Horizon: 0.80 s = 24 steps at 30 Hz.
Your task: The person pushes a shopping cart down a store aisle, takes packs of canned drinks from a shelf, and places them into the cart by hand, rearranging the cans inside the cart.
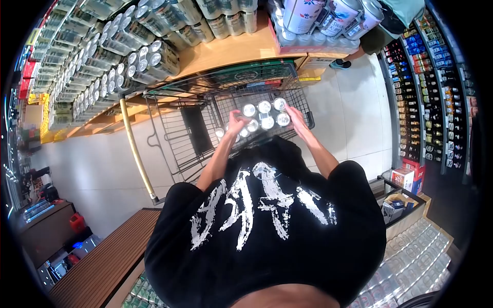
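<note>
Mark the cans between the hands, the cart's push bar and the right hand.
Cans (267, 122): head view, lid of the near middle can.
Push bar (135, 149): head view, middle of its yellow length.
Right hand (297, 120): head view, back of the hand.

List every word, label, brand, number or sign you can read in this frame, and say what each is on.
"SWAN", on a large can at the top; its other print is unclear.
Shirt: big white brush-style marks, not legible.
Cart cans, shelf cans, bottles, shelf card: too small or blurred.
No readable numbers.
</note>
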Available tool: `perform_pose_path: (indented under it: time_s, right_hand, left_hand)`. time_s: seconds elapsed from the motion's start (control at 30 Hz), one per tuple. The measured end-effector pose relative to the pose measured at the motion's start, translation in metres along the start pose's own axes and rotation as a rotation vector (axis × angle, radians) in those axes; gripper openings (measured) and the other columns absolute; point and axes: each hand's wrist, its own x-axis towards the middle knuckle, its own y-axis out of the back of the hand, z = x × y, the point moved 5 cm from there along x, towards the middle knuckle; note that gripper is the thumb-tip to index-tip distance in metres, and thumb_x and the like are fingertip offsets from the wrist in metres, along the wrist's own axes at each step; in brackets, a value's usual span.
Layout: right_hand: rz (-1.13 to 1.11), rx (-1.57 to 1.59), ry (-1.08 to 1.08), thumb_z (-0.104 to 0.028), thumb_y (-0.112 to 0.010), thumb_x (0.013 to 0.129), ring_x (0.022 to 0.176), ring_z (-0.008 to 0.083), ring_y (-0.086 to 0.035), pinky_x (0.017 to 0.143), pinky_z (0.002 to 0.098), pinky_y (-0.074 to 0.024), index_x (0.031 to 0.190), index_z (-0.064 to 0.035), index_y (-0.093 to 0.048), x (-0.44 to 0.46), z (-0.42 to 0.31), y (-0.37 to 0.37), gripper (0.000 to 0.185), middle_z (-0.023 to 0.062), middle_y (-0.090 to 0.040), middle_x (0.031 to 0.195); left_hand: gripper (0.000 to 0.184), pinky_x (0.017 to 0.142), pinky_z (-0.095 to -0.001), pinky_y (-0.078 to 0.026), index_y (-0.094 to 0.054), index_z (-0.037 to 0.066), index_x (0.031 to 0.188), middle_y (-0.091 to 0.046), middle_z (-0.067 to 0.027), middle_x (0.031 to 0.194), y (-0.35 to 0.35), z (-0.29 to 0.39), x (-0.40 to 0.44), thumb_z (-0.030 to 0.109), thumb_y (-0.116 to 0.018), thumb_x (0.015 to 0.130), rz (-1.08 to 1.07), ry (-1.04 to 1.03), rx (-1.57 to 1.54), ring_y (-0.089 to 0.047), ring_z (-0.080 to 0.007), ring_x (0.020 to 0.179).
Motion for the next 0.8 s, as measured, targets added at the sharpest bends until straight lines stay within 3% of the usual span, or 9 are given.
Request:
perform_pose_path:
  time_s: [0.1, 0.17, 0.23, 0.37, 0.53, 0.57, 0.63, 0.7, 0.8]
  right_hand:
    - [0.101, -0.038, 0.067, -0.061, -0.052, 0.086, 0.099, 0.0195, -0.058, 0.080, 0.0356, -0.0472, 0.112, -0.0041, -0.059, 0.024, 0.026, 0.021, 0.063, 0.0095, -0.060, 0.110]
    - [0.174, -0.070, 0.038, -0.062, -0.051, 0.086, 0.108, 0.0204, -0.053, 0.093, 0.0326, -0.0387, 0.113, 0.0007, -0.059, 0.020, 0.034, 0.027, 0.068, 0.0121, -0.059, 0.113]
    - [0.214, -0.119, 0.012, -0.062, -0.051, 0.087, 0.108, 0.0191, -0.052, 0.093, 0.0325, -0.0382, 0.114, 0.0007, -0.058, 0.023, 0.050, 0.034, 0.069, 0.0115, -0.058, 0.113]
    - [0.159, -0.133, -0.010, -0.059, -0.054, 0.087, 0.081, 0.0138, -0.055, 0.073, 0.0300, -0.0432, 0.091, -0.0028, -0.063, 0.065, 0.100, 0.046, 0.057, 0.0041, -0.061, 0.084]
    - [0.142, -0.387, -0.213, -0.068, -0.054, 0.081, 0.071, 0.0167, -0.058, 0.065, 0.0313, -0.0456, 0.089, -0.0018, -0.069, 0.079, 0.098, 0.042, 0.068, 0.0088, -0.065, 0.080]
    - [0.142, -0.489, -0.224, -0.069, -0.053, 0.080, 0.064, 0.0174, -0.056, 0.058, 0.0320, -0.0438, 0.089, 0.0003, -0.068, 0.081, 0.095, 0.040, 0.072, 0.0098, -0.064, 0.077]
    - [0.089, -0.553, -0.342, -0.073, -0.046, 0.081, 0.055, 0.0114, -0.039, 0.046, 0.0297, -0.0282, 0.095, -0.0084, -0.063, 0.086, 0.102, 0.036, 0.068, 0.0021, -0.057, 0.077]
    - [-0.003, -0.501, -0.351, -0.070, -0.047, 0.083, 0.043, 0.0104, -0.036, 0.040, 0.0269, -0.0225, 0.083, -0.0094, -0.060, 0.105, 0.123, 0.041, 0.062, 0.0000, -0.049, 0.058]
    - [0.060, -0.461, -0.377, -0.068, -0.047, 0.085, 0.040, 0.0089, -0.037, 0.036, 0.0259, -0.0216, 0.075, -0.0084, -0.060, 0.122, 0.139, 0.053, 0.061, 0.0004, -0.047, 0.053]
  left_hand:
    - [0.067, 0.069, -0.0317, -0.049, -0.026, 0.011, 0.121, -0.059, -0.0087, 0.087, -0.026, -0.049, 0.004, -0.002, -0.070, 0.072, -0.091, 0.122, -0.020, -0.057, -0.0177, 0.079]
    - [0.070, 0.066, -0.0325, -0.049, -0.026, 0.013, 0.120, -0.055, -0.0066, 0.084, -0.037, -0.080, 0.008, -0.002, -0.072, 0.070, -0.136, 0.111, 0.003, -0.055, -0.0168, 0.076]
    - [0.073, 0.068, -0.0344, -0.050, -0.026, 0.014, 0.118, -0.052, -0.0077, 0.090, -0.043, -0.094, 0.009, 0.003, -0.077, 0.066, -0.165, 0.135, 0.083, -0.054, -0.0175, 0.080]
    - [0.069, 0.072, -0.0315, -0.049, -0.030, 0.012, 0.114, -0.053, -0.0055, 0.090, -0.037, -0.130, 0.035, 0.003, -0.079, 0.066, -0.107, 0.087, 0.262, -0.054, -0.0168, 0.083]
    - [0.047, 0.076, -0.0320, -0.048, -0.047, 0.008, 0.099, -0.058, -0.0050, 0.093, -0.023, -0.164, 0.059, 0.002, -0.079, 0.065, -0.066, 0.177, 0.341, -0.056, -0.0172, 0.090]
    - [0.046, 0.077, -0.0323, -0.048, -0.048, 0.009, 0.099, -0.058, -0.0051, 0.093, -0.020, -0.169, 0.059, 0.003, -0.079, 0.065, -0.068, 0.193, 0.347, -0.056, -0.0176, 0.090]
    - [0.045, 0.077, -0.0328, -0.048, -0.050, 0.009, 0.098, -0.059, -0.0053, 0.092, -0.018, -0.153, 0.047, 0.005, -0.080, 0.064, -0.076, 0.228, 0.361, -0.056, -0.0184, 0.090]
    - [0.043, 0.079, -0.0330, -0.048, -0.054, 0.007, 0.097, -0.061, -0.0081, 0.094, -0.022, -0.141, 0.043, 0.009, -0.079, 0.063, -0.101, 0.242, 0.367, -0.057, -0.0199, 0.090]
    - [0.043, 0.081, -0.0320, -0.050, -0.058, 0.004, 0.097, -0.064, -0.0112, 0.094, -0.035, -0.143, 0.052, 0.013, -0.078, 0.061, -0.140, 0.292, 0.350, -0.060, -0.0212, 0.091]
